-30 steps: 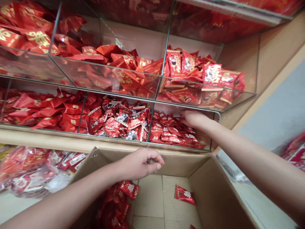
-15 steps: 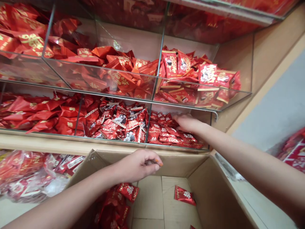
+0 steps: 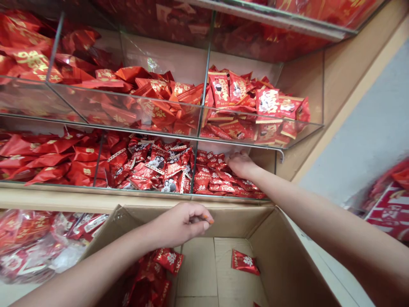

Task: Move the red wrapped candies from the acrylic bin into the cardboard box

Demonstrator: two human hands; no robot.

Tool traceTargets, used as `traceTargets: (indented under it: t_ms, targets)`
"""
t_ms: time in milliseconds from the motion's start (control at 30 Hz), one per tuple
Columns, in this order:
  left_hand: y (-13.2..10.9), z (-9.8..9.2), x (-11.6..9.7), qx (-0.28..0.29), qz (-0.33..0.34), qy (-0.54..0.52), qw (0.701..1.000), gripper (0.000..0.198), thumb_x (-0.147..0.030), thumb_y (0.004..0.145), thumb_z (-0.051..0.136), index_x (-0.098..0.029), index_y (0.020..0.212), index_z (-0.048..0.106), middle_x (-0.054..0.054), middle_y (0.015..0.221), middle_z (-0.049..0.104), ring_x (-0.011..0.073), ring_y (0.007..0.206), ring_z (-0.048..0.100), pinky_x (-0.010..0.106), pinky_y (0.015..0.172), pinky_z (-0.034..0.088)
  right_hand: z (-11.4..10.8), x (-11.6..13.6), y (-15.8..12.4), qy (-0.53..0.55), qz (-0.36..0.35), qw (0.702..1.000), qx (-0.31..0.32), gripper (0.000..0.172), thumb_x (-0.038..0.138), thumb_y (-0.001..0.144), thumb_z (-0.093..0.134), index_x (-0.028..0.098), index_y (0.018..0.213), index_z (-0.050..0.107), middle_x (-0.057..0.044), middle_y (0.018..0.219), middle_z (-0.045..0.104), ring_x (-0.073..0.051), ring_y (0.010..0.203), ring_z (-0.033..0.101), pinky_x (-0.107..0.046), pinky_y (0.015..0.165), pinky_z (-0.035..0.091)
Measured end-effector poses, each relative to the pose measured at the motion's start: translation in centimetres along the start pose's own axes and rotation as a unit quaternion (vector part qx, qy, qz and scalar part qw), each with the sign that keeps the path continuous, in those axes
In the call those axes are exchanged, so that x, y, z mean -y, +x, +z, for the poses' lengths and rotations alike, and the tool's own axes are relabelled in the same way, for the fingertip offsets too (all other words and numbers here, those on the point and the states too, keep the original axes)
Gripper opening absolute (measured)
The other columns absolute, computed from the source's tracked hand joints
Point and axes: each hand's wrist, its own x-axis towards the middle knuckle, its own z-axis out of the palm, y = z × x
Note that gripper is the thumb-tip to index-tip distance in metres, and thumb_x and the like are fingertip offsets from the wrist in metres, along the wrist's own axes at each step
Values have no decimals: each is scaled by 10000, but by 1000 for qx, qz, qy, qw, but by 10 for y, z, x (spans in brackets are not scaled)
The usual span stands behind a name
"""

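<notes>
Right hand point(image 3: 241, 165) cupped, fingertips resting on glossy red foil packets point(image 3: 217, 179) in the clear glass bin point(image 3: 230, 196) near centre, grip unclear; left hand point(image 3: 180, 224) curled, any pinched item unclear, hovers at 6 o'clock over an open brown cardboard carton point(image 3: 243, 221).

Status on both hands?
Right hand on red foil packets in glass bin. Left hand curled above cardboard box, grip unclear. Nothing blocking.

The right hand point(image 3: 241, 165) has moved left inside the glass bin point(image 3: 230, 145), nearer its divider point(image 3: 193, 170), fingers point(image 3: 230, 158) lower over the red packets point(image 3: 217, 181)
</notes>
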Motion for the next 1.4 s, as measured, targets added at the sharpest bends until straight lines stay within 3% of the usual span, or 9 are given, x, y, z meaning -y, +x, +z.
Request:
traceTargets:
  t_ms: [167,300,433,567,733,867,1033,1167,1400]
  targets:
    - [0,0,2,-8,6,8,1000,231,-344,767,470,-155,861,566,-22,646,505,79,578,426,190,561,367,-15,-8,1,70,29,994,78,471,287,569,656,192,1015,538,-97,1083,554,-246,973,500,-322,755,374]
    - [0,0,3,-3,12,2,1000,232,-345,770,467,-155,857,569,-25,645,496,76,576,413,186,558,358,-30,-12,-2,131,39,982,133,280,247,638,577,214,914,599,-38,957,620,-185,825,564,-231,630,398]
    - [-1,0,1,0,10,-3,1000,220,-327,767,473,-150,855,569,-24,647,499,75,578,412,185,557,354,-35,-9,-6,151,53,986,53,251,251,725,462,218,933,600,-31,928,636,-171,755,572,-231,602,393]
    - [-1,0,0,-2,4,-11,1000,211,-319,764,474,-150,850,566,-25,644,500,78,584,419,189,563,357,-29,-5,-6,146,-82,985,-34,283,289,752,472,205,999,583,-39,1036,603,-175,918,526,-241,765,365]
    - [0,1,0,-2,4,-16,1000,205,-321,762,473,-153,838,563,-28,637,493,77,572,410,190,557,353,-17,0,-7,41,-49,997,-40,269,251,801,399,142,733,636,-108,815,631,-218,865,510,-333,803,303]
    - [0,0,0,0,12,-7,1000,203,-315,766,467,-155,841,567,-25,649,505,79,581,420,192,565,357,-12,4,-12,34,-13,998,-44,279,222,801,383,123,706,626,-129,787,624,-242,864,487,-382,813,264]
    - [0,-1,0,-3,7,5,1000,201,-300,766,469,-149,853,568,-16,668,522,82,599,442,195,577,368,-9,5,-11,81,14,991,-108,269,231,784,394,136,945,587,-110,979,603,-250,997,429,-377,854,242]
    - [0,-1,0,-1,10,7,1000,199,-294,773,464,-147,862,564,-10,683,533,83,609,451,198,584,374,-6,6,-5,128,-30,987,-91,360,339,822,364,193,1123,498,-84,1114,556,-227,1053,402,-353,837,262]
    - [0,-1,1,0,10,-2,1000,191,-296,773,469,-151,850,565,-21,662,520,77,599,442,191,577,370,-2,3,-7,88,8,995,-56,343,341,842,315,172,819,612,-93,895,630,-246,983,441,-415,840,232]
